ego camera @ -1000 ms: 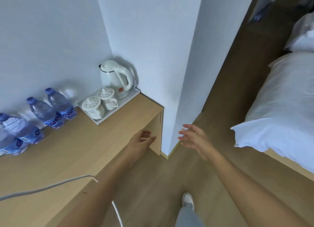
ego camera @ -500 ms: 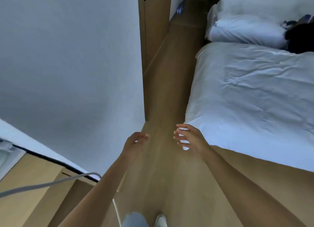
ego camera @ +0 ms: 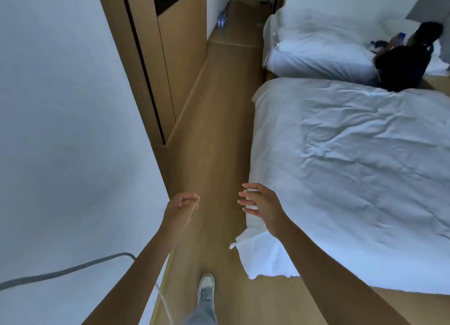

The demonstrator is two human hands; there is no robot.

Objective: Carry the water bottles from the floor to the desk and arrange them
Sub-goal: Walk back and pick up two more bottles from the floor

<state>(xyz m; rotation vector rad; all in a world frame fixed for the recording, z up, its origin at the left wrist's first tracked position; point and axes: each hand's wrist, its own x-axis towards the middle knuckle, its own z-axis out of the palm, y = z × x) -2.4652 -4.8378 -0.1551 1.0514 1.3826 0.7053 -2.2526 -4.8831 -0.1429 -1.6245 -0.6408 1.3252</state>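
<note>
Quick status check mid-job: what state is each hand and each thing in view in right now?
Left hand: empty, fingers loosely curled, held over the floor.
Right hand: empty, fingers spread, beside the near bed's corner.
Water bottles: far down the corridor on the floor; too small to tell more.
Near bed: covered with a wrinkled white duvet.
Grey cable: hanging slack at lower left.
</note>
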